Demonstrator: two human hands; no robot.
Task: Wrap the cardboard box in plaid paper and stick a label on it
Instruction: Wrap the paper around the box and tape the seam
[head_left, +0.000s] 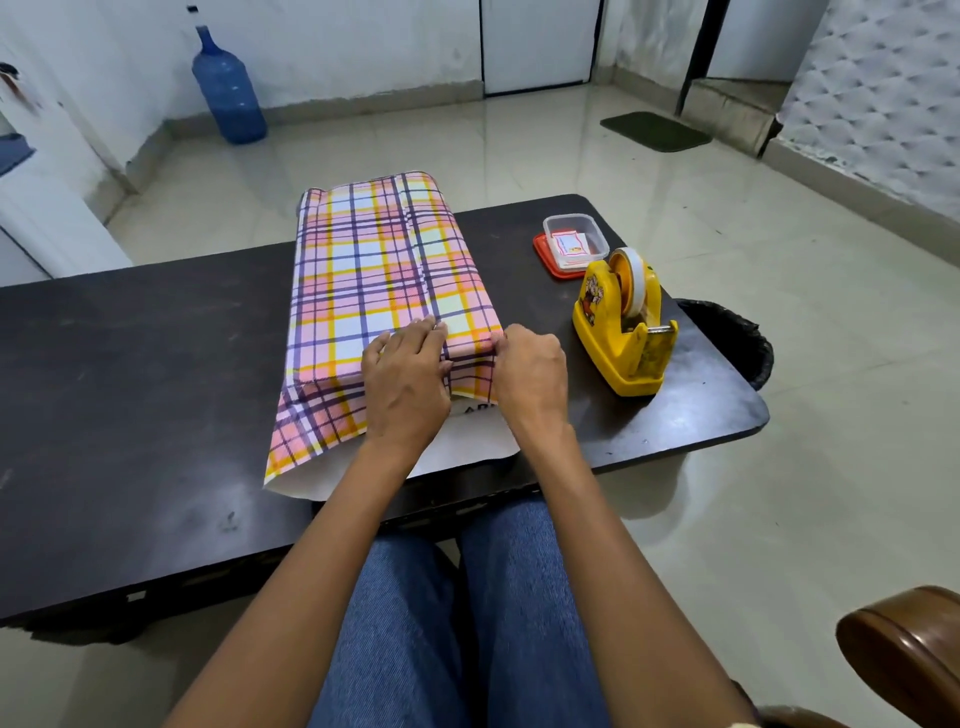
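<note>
The box, covered in pink, yellow and purple plaid paper (374, 260), lies lengthwise on the dark table (130, 364). Its near end is open, and a strip of bare cardboard (475, 410) shows between my hands. Loose paper, white on the inside, spreads toward the table's front edge. My left hand (405, 379) lies flat on the near top edge, fingers straight and pressing the paper down. At the box's near right corner my right hand (530, 374) pinches the paper. Labels (569, 244) lie in a clear tub to the right.
A yellow tape dispenser (623, 322) stands right of the box, behind it the clear tub (597, 228) on a red lid. A black bin (737, 338) sits past the table's right edge. A blue water jug (228, 88) stands by the far wall. A wooden chair arm (904, 649) is at lower right.
</note>
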